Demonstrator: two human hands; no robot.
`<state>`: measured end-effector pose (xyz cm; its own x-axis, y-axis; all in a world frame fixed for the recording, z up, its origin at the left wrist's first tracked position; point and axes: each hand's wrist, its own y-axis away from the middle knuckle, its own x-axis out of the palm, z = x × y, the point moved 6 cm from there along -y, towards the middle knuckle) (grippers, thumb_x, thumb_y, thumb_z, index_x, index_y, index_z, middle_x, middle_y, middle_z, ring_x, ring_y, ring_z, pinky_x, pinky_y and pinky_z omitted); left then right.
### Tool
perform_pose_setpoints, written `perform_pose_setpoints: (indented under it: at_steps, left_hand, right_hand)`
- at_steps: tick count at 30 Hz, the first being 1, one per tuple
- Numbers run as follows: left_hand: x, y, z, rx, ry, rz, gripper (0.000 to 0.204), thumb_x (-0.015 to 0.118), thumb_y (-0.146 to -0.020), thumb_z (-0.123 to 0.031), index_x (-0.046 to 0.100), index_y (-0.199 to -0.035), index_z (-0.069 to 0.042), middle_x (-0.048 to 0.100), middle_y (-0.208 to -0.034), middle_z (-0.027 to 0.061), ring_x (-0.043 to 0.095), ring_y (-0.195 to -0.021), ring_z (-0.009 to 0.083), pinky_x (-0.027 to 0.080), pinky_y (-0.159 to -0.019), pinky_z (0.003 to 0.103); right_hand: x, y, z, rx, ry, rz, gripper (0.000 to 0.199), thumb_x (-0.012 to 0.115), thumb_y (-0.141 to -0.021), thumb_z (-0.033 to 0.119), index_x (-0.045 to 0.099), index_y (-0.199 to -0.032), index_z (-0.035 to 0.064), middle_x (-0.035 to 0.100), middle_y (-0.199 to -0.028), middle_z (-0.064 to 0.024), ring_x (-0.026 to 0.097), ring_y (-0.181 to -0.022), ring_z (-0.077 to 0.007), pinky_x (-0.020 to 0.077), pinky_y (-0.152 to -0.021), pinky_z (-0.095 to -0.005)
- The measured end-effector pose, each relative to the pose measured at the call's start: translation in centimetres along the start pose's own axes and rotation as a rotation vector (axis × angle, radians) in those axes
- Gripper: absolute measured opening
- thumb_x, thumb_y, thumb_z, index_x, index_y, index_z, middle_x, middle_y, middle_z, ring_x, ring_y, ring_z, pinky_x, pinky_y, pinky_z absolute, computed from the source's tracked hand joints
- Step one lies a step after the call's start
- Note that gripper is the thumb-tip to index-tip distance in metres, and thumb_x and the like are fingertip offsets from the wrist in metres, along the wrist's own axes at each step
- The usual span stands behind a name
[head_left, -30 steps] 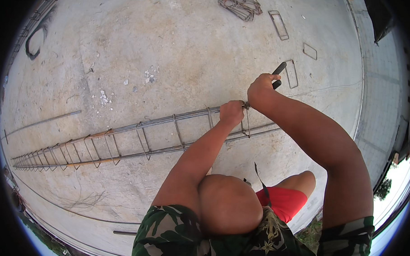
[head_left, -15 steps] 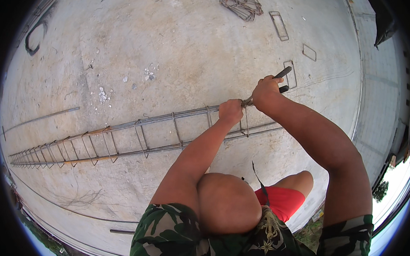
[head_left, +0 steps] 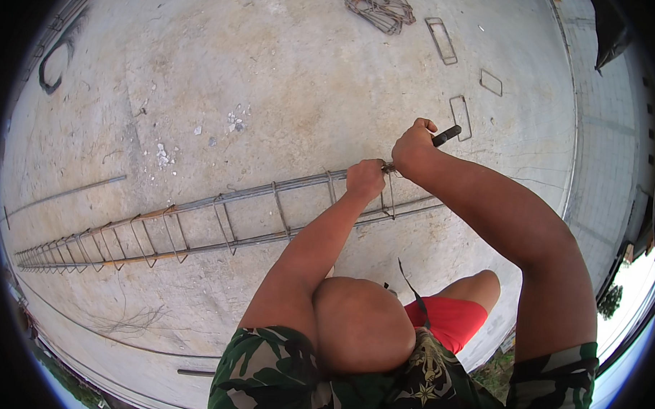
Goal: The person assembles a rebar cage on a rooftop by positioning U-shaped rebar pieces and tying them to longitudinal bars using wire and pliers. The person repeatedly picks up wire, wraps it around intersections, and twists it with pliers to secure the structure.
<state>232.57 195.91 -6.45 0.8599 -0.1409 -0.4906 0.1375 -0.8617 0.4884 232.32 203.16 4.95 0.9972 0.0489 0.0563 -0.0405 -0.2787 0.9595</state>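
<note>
Steel rebar cage [head_left: 226, 222] under left hand [head_left: 365, 180]; right hand [head_left: 414, 148] grips tool [head_left: 447, 135].

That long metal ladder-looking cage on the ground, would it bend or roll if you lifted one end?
The long rusty steel-bar cage would probably sag a little, since its bars look thin over a great length. It seems heavy, being all metal. Rolling looks unlikely: its rectangular rings sit flat on the pale concrete floor.

Our right hand [head_left: 414, 146] now tilts the black-handled metal tying tool [head_left: 445, 135] flatter than a second ago, its grip pointing further right, while our left hand [head_left: 365, 179] slides slightly lower on the long grey steel rebar cage [head_left: 226, 215].
</note>
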Motion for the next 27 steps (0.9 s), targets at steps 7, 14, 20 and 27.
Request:
perform_pose_setpoints:
  at_steps: [7, 14, 20, 27]
  left_hand:
    - [-0.2, 0.3, -0.1, -0.038, 0.012, 0.039, 0.022, 0.058, -0.085, -0.021, 0.068, -0.104, -0.016, 0.068, -0.091, 0.0132, 0.065, -0.089, 0.0307, 0.050, -0.076, 0.043]
    - [-0.3, 0.3, 0.0, -0.074, -0.033, 0.041, 0.022, 0.059, -0.086, -0.026, 0.067, -0.099, -0.010, 0.067, -0.092, 0.0158, 0.064, -0.090, 0.0325, 0.050, -0.077, 0.044]
    - [0.5, -0.3, -0.8, 0.014, -0.104, 0.097, 0.023, 0.058, -0.087, -0.028, 0.067, -0.095, -0.009, 0.067, -0.091, 0.0163, 0.064, -0.089, 0.0325, 0.049, -0.076, 0.044]
    - [0.1, 0.0, 0.1, -0.016, -0.082, 0.070, 0.022, 0.058, -0.087, -0.028, 0.068, -0.095, -0.010, 0.067, -0.090, 0.0146, 0.064, -0.089, 0.0312, 0.049, -0.076, 0.044]
  right_hand:
    - [1.6, 0.1, -2.8, -0.128, -0.345, 0.058, 0.025, 0.068, -0.080, 0.027, 0.071, -0.093, 0.0060, 0.069, -0.089, -0.0085, 0.066, -0.081, -0.0217, 0.0509, -0.068, -0.0393]
    - [3.8, -0.5, -4.5, 0.100, -0.389, -0.025, 0.017, 0.067, -0.076, 0.012, 0.071, -0.092, 0.0075, 0.069, -0.088, -0.0098, 0.067, -0.080, -0.0270, 0.0537, -0.061, -0.0446]
    - [5.1, -1.5, -4.3, 0.053, -0.321, -0.243, 0.013, 0.066, -0.077, 0.014, 0.071, -0.087, 0.0088, 0.068, -0.082, -0.0093, 0.066, -0.079, -0.0286, 0.0539, -0.059, -0.0447]
    - [3.2, 4.7, -2.2, 0.024, 0.360, -0.921, 0.037, 0.055, -0.089, 0.024, 0.054, -0.125, 0.0153, 0.057, -0.102, -0.0054, 0.052, -0.110, -0.0228, 0.0313, -0.103, -0.0523]
